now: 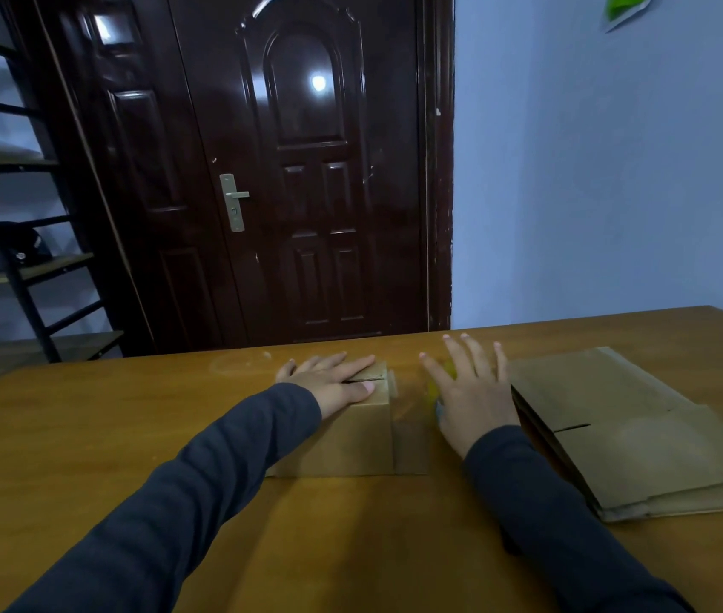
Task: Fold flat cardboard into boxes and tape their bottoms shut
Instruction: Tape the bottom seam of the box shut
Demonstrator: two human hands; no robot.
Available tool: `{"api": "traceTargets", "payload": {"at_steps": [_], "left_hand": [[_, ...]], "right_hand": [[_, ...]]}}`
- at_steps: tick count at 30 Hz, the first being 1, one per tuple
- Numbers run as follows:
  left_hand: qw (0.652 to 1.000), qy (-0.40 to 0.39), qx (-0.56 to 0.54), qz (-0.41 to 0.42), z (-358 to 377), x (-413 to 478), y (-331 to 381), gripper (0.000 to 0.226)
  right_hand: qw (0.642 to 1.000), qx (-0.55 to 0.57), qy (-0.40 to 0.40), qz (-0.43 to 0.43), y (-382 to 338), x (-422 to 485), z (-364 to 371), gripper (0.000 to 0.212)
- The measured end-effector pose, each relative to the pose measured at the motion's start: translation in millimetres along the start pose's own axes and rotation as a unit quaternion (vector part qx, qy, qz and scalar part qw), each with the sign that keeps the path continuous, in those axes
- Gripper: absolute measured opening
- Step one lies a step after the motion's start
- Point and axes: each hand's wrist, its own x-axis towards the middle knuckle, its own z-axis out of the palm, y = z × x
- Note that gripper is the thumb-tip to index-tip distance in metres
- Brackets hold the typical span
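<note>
The folded box (351,435) stands at the centre of the wooden table (129,413), closed flaps facing up, and the left hand (333,378) lies flat on those flaps with straight fingers pressed together across the seam. The right hand (470,391) is just right of the box, fingers spread wide over a blurred yellow object (432,388); contact with it cannot be determined. A stack of flat cardboard (643,435) lies on the table to the right, and a dark door (306,170) stands beyond the far edge.
</note>
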Motion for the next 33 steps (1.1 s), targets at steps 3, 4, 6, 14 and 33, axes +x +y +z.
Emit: {"api": "traceTargets", "payload": {"at_steps": [3,4,6,14,33], "left_hand": [[1.0,0.005,0.03,-0.001,4.0,-0.3,-0.2,0.051],[0.999,0.007,0.042,-0.003,5.5,0.4,-0.4,0.052],[0.998,0.012,0.06,-0.004,6.8,1.9,-0.8,0.053],[0.994,0.002,0.105,0.004,8.0,0.2,-0.5,0.07],[0.994,0.064,0.083,0.006,13.5,-6.5,1.5,0.054]], "right_hand": [[0.99,0.111,0.085,-0.017,-3.0,-5.8,-15.1,0.062],[0.983,0.147,0.099,-0.042,-7.2,-8.6,-20.0,0.065],[0.967,0.221,0.086,-0.096,-21.7,-15.3,-26.8,0.069],[0.916,0.387,-0.051,-0.087,-61.8,-33.9,-26.9,0.062],[0.765,0.603,-0.082,0.212,-76.8,-44.7,-23.4,0.041]]}}
